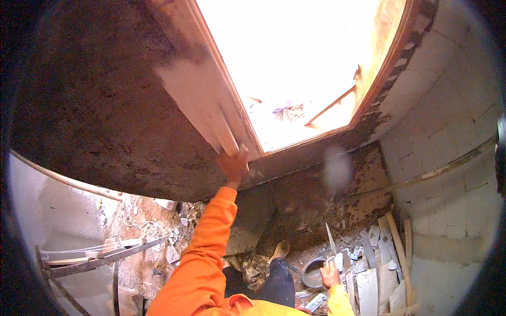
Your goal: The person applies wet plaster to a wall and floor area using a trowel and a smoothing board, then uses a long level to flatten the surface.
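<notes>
Fresh dark plaster (100,100) covers the wall on the left. Against it, beside the window frame (232,73), lies a long, pale, flat plastering float (192,97) with a raised bar along it. My left hand (233,164), in an orange sleeve, is wrapped round the bar's near end. Low on the right, my right hand (330,274) is closed on a trowel; the pointed blade (330,238) sticks up beyond my fingers, and the handle is mostly hidden. That hand is at the rim of a round grey pan (313,274), whose contents I cannot make out.
Boards and offcuts (367,289) lean and lie at the lower right by a block wall (443,200). Rubble (253,271) covers the ground round my feet. A metal-and-wood frame (100,258) stands at the lower left. The window opening (300,58) is very bright.
</notes>
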`<state>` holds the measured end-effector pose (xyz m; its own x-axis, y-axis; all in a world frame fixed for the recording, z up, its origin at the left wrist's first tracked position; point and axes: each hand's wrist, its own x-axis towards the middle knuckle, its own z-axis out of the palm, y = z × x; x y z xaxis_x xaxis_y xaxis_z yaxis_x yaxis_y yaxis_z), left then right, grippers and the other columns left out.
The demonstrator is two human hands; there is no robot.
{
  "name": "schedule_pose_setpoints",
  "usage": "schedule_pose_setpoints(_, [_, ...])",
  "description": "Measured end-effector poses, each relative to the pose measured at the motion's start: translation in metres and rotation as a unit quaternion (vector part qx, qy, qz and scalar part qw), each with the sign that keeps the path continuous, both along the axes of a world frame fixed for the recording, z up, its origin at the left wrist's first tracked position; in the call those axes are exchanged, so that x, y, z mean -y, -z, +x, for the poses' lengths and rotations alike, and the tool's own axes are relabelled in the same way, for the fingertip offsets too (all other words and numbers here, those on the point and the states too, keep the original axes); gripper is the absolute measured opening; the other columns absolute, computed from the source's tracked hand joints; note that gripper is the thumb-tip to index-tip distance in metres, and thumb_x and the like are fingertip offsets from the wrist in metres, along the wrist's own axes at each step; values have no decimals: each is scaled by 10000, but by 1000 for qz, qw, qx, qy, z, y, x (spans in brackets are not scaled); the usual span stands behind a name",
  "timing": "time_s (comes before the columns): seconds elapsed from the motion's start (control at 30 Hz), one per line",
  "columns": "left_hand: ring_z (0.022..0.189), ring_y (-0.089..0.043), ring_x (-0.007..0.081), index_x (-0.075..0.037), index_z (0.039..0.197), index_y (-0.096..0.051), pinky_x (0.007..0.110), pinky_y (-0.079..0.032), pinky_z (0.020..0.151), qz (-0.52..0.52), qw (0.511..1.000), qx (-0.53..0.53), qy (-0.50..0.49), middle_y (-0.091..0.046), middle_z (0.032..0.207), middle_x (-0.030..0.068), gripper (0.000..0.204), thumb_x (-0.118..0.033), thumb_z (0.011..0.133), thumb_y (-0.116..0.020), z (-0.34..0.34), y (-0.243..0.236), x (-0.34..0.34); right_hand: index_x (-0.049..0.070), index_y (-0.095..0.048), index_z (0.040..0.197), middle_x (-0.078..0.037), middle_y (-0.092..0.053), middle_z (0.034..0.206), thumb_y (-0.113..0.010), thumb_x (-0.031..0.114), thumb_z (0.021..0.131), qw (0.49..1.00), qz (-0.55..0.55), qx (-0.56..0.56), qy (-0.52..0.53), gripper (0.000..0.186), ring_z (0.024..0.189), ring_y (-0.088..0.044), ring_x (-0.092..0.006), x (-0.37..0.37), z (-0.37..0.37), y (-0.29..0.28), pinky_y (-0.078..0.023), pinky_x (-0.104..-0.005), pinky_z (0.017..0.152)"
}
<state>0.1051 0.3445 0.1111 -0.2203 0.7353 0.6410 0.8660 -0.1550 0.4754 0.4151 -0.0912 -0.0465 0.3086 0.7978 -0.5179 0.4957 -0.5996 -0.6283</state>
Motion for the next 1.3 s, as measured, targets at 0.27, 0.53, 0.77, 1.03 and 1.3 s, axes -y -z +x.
schedule_pose_setpoints(0.27, [669, -600, 295, -16, 909, -614, 402, -471, 611, -137, 984, 98, -52, -619, 730, 127, 372, -292, 679, -712, -22, 29, -2, -25, -522, 816, -254, -583, 786, -634, 239, 683, 993, -83, 86, -5, 316, 769, -586, -398, 85, 38, -6, -459, -446, 661])
schedule_pose_setpoints(0.53, [518, -574, 118, -53, 780, -625, 288, -472, 529, -37, 934, 349, 64, -620, 612, 48, 281, -324, 748, -691, 5, -295, -6, -36, -508, 1024, -278, -576, 968, -625, 243, 723, 997, -69, 43, -5, 427, 940, -551, -428, -4, 42, -1, -455, -451, 790])
schedule_pose_setpoints(0.77, [705, -598, 309, -56, 967, -595, 453, -461, 671, -54, 981, -20, -188, -615, 847, 147, 368, -294, 708, -702, 1, 44, -20, 4, -497, 989, -265, -571, 892, -629, 246, 702, 997, -64, 13, -35, 398, 850, -556, -436, -42, 8, -14, -449, -473, 733])
schedule_pose_setpoints(1.03, [786, -606, 342, -13, 1012, -575, 432, -468, 711, -89, 977, 196, 9, -632, 934, 140, 411, -255, 707, -707, 12, 180, 8, -2, -524, 1002, -276, -571, 964, -639, 289, 702, 973, -213, 79, -50, 435, 925, -550, -421, 57, 39, -10, -443, -462, 787])
schedule_pose_setpoints(1.3, [746, -601, 320, -157, 1037, -584, 447, -466, 680, -142, 943, -300, -32, -617, 856, 98, 342, -293, 727, -636, -78, -117, 2, -20, -515, 1021, -265, -574, 992, -628, 279, 714, 982, -174, 53, -58, 443, 963, -552, -408, 16, 40, -58, -447, -442, 809])
